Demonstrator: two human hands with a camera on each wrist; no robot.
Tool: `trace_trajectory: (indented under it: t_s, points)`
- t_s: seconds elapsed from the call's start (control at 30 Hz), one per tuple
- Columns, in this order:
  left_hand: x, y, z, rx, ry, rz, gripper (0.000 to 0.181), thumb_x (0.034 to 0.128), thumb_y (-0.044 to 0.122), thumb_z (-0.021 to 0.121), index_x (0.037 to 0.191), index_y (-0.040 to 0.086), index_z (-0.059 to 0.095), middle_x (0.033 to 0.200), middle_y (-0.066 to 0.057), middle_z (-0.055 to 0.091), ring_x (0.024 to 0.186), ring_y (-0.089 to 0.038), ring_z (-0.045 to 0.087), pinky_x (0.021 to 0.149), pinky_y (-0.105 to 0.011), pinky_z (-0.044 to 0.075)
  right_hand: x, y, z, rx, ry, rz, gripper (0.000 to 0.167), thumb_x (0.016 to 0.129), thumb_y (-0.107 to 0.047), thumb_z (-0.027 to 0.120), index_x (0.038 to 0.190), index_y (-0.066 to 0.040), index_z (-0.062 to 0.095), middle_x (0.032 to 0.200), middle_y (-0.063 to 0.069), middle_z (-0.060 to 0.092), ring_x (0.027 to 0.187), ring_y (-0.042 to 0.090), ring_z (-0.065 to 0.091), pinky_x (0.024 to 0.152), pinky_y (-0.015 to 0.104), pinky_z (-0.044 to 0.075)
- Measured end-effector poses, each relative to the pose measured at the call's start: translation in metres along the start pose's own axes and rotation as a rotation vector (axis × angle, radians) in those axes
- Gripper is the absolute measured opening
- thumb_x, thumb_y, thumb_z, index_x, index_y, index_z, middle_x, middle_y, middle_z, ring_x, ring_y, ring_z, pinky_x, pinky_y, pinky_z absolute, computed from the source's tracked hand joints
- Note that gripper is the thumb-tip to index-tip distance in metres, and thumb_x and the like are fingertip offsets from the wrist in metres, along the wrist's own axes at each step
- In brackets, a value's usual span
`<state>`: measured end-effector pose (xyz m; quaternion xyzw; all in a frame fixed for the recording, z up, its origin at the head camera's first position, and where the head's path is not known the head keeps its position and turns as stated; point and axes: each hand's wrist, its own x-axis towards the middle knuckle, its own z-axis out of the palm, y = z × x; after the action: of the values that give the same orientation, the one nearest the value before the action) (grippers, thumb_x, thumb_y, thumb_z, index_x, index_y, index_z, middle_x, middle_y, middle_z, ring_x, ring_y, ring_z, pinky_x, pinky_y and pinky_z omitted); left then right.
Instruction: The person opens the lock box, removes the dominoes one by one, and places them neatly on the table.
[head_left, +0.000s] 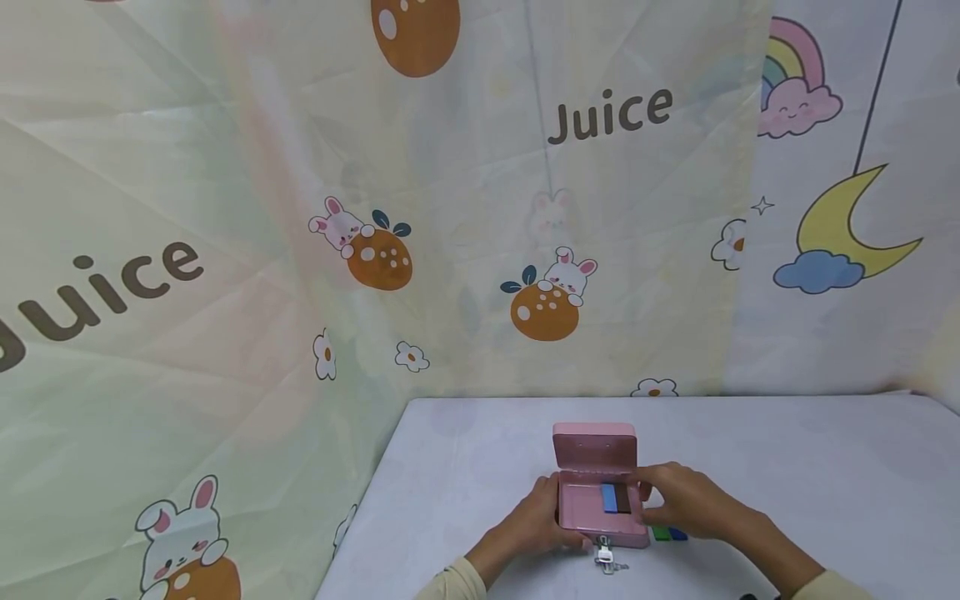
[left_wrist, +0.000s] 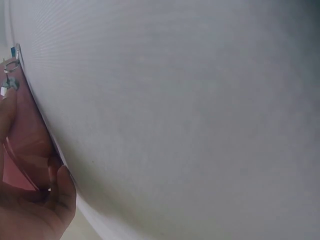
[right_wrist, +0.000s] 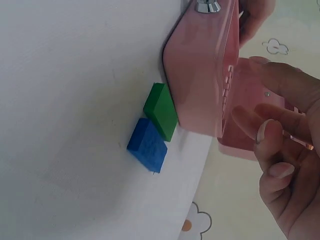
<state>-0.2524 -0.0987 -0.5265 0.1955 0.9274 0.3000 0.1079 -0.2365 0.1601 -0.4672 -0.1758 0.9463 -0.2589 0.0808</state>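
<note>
A pink metal box [head_left: 581, 507] lies on the white table with its lid raised at the back. My left hand [head_left: 536, 521] grips its left side, with the thumb along the front. Inside, a light blue block [head_left: 609, 498] and a dark brown block [head_left: 623, 498] lie side by side toward the right. Over the box's right rim, my right hand [head_left: 686, 500] has loosely bent fingers and no object visible between them. Beside the right wall, a green block [right_wrist: 164, 112] and a blue block [right_wrist: 148, 145] lie on the table. Keys [head_left: 603, 557] hang at the front lock.
The white table [head_left: 465, 450] extends on both sides of the box. Behind it hangs a printed cloth [head_left: 465, 333] with rabbits and fruit. A small dark item [head_left: 748, 597] shows at the bottom edge near the right sleeve.
</note>
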Motion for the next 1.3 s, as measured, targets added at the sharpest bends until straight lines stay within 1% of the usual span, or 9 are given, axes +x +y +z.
trace_trajectory:
  t_s: [0.23,0.3,0.4,0.57,0.67,0.83,0.93,1.13,1.3]
  points:
    - [0.000,0.000,0.000,-0.019,0.000,-0.005,0.098,0.0675,0.047,0.091,0.147,0.027,0.039,0.119,0.010,0.051,0.100,-0.002,0.050,0.100,-0.032,0.049,0.006,-0.004,0.009,-0.036,0.022,-0.054,0.037,0.075,-0.022,0.087,0.107,-0.012,0.073,0.078,-0.011,0.062,0.075,0.012,0.054,0.069,0.033,0.052]
    - [0.000,0.000,0.000,-0.012,0.002,-0.003,0.098,0.0674,0.048,0.091,0.147,0.027,0.038,0.118,0.010,0.051,0.099,-0.002,0.050,0.099,-0.032,0.049,0.007,-0.006,0.011,-0.054,0.030,-0.061,0.038,0.074,-0.022,0.088,0.108,-0.011,0.073,0.077,-0.011,0.062,0.074,0.011,0.053,0.068,0.032,0.051]
    - [0.001,0.000,0.000,0.003,0.007,0.000,0.098,0.0675,0.049,0.091,0.148,0.027,0.038,0.116,0.010,0.051,0.098,-0.002,0.050,0.098,-0.031,0.049,0.010,-0.007,0.014,-0.076,0.044,-0.058,0.038,0.073,-0.023,0.089,0.106,-0.012,0.073,0.075,-0.011,0.060,0.072,0.010,0.050,0.066,0.031,0.050]
    - [0.000,0.000,0.000,0.014,0.013,0.004,0.098,0.0672,0.048,0.091,0.147,0.025,0.039,0.114,0.010,0.051,0.095,-0.003,0.050,0.094,-0.029,0.049,0.015,-0.010,0.019,-0.090,0.062,-0.023,0.035,0.071,-0.022,0.090,0.100,-0.014,0.071,0.072,-0.008,0.055,0.071,0.012,0.048,0.064,0.031,0.047]
    - [0.000,0.000,0.000,0.008,0.011,0.001,0.097,0.0673,0.047,0.092,0.146,0.024,0.040,0.114,0.010,0.050,0.095,-0.002,0.050,0.094,-0.029,0.049,0.019,-0.012,0.023,-0.084,0.070,-0.006,0.036,0.071,-0.018,0.090,0.101,-0.011,0.071,0.070,-0.006,0.055,0.069,0.014,0.048,0.064,0.033,0.046]
    - [0.000,0.000,0.000,-0.027,-0.005,-0.017,0.095,0.0681,0.045,0.091,0.146,0.026,0.040,0.114,0.011,0.050,0.097,-0.002,0.049,0.098,-0.030,0.049,0.026,-0.013,0.028,-0.069,0.060,0.008,0.040,0.070,-0.014,0.090,0.104,-0.006,0.072,0.074,-0.004,0.064,0.068,0.015,0.051,0.067,0.036,0.049]
    - [0.001,0.000,0.000,-0.034,-0.009,-0.014,0.096,0.0681,0.044,0.092,0.146,0.025,0.040,0.114,0.012,0.050,0.097,-0.002,0.049,0.098,-0.031,0.049,0.030,-0.012,0.031,-0.080,0.061,0.008,0.041,0.069,-0.015,0.092,0.104,-0.006,0.072,0.080,-0.003,0.069,0.070,0.015,0.053,0.070,0.038,0.052]
    - [0.001,0.001,0.000,-0.031,-0.005,0.008,0.095,0.0677,0.043,0.092,0.146,0.025,0.040,0.113,0.011,0.051,0.095,-0.001,0.049,0.094,-0.028,0.050,0.033,-0.011,0.035,-0.111,0.076,-0.012,0.046,0.067,-0.014,0.092,0.106,-0.006,0.070,0.089,0.002,0.070,0.074,0.016,0.055,0.076,0.043,0.055]
    - [0.000,0.000,-0.001,-0.017,0.004,0.016,0.096,0.0672,0.043,0.093,0.145,0.023,0.041,0.113,0.010,0.051,0.095,-0.001,0.049,0.092,-0.027,0.049,0.035,-0.013,0.038,-0.144,0.084,-0.020,0.046,0.066,-0.015,0.093,0.105,-0.004,0.070,0.089,0.004,0.070,0.074,0.016,0.056,0.077,0.044,0.056]
